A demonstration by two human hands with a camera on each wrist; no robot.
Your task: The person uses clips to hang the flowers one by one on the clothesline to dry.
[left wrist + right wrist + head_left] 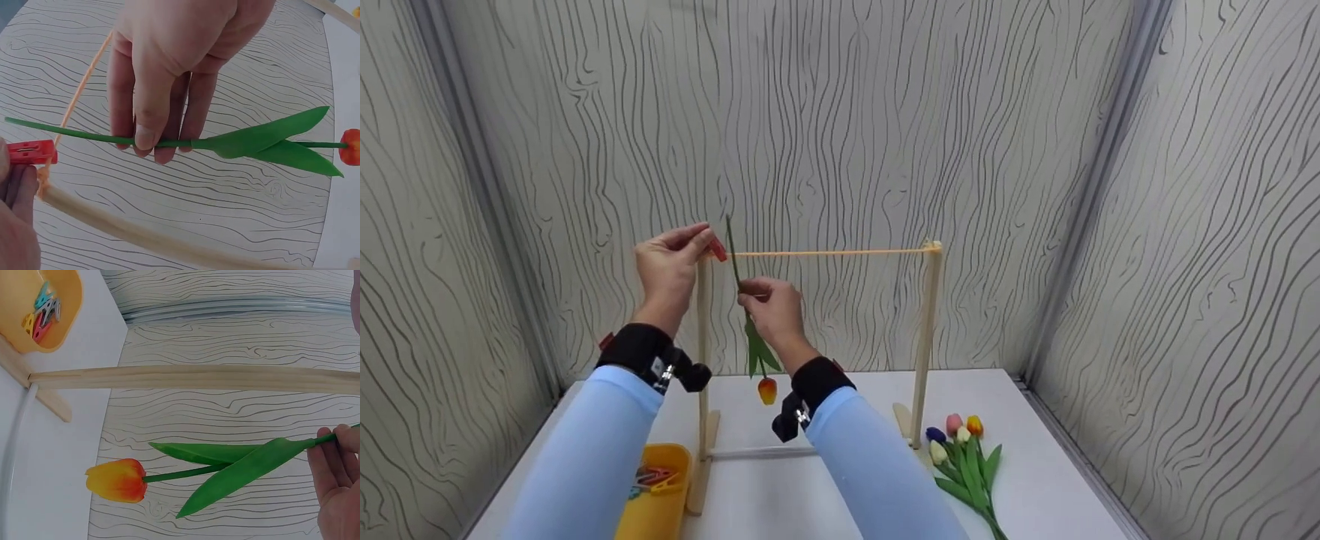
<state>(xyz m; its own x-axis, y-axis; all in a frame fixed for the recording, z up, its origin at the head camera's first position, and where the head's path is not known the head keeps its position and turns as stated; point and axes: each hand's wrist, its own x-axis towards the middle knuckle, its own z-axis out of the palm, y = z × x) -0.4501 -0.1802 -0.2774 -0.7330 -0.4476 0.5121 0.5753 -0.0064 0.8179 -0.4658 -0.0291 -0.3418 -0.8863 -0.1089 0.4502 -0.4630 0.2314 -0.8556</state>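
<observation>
My left hand [669, 264] pinches a red clothespin [718, 250] beside the left end of the orange string [832, 253]. In the left wrist view the clothespin [32, 152] overlaps the string near its knot on the wooden post. My right hand [774, 309] pinches the green stem of an orange-yellow artificial tulip [767, 390] between thumb and fingers. The flower hangs head down, and its bare stem end rises past the string, crossing it close to the clothespin. Two green leaves [264, 138] spread below the fingers.
A wooden frame with a right post [928, 349] holds the string above the white table [780, 495]. At the left stands a yellow bin [654, 517] with several colored clothespins [42, 315]. Several tulips [966, 457] lie at the right. Patterned panels [825, 135] surround the table.
</observation>
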